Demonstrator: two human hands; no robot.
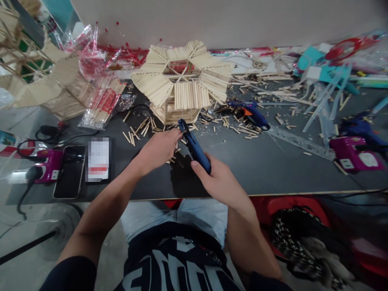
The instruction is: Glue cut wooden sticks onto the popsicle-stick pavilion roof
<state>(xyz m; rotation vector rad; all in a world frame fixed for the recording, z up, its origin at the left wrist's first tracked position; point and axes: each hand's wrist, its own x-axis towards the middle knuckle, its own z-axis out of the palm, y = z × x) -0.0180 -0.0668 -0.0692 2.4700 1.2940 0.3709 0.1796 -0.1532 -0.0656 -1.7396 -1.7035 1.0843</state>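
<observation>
My right hand [218, 178] is wrapped round a blue-handled cutting tool [195, 147], probably pruning shears, tilted with its dark head pointing away from me. At that head, the fingers of my left hand [162, 146] are pinched together. What they hold, if anything, is too small to make out. Just beyond both hands stands a star-shaped structure of glued wooden sticks [189, 97], with an open centre. Short cut stick pieces [144, 127] lie scattered around its base.
A glue gun [254, 115] lies right of the structure. Two phones [69, 171] and a purple power strip [51, 165] are at left, another purple power strip [356, 153] at right. Bagged sticks [101, 101] and a second stick structure [60, 81] stand at back left.
</observation>
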